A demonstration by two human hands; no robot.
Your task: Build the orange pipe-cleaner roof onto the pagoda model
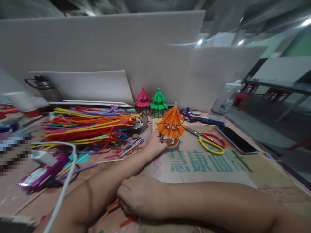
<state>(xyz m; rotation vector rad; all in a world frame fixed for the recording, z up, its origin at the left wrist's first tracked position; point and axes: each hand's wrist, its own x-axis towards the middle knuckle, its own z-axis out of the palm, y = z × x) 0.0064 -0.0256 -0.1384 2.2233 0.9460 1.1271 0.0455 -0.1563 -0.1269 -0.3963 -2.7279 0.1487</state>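
Note:
My left hand [155, 142] reaches forward, its fingers closed at the base of a small orange pagoda-like model [172, 124] with a tiered roof of pipe cleaner pieces. The model stands upright on the cardboard. My right hand [142, 195] crosses in front of my left forearm, low and near me, with its fingers curled. Short orange pipe cleaner pieces [113, 205] stick out from beside and beneath those fingers. What the fingertips grip is hidden. Behind the orange model stand a similar pink model [143, 98] and a green one [158, 99].
A heap of coloured pipe cleaners [89, 127] lies left. Scissors [210, 142], a phone [236, 139], a blue glue gun [190, 116] and a clear bottle [223, 102] are right. A white cable [66, 181] arches over my left arm near a purple power strip [45, 171].

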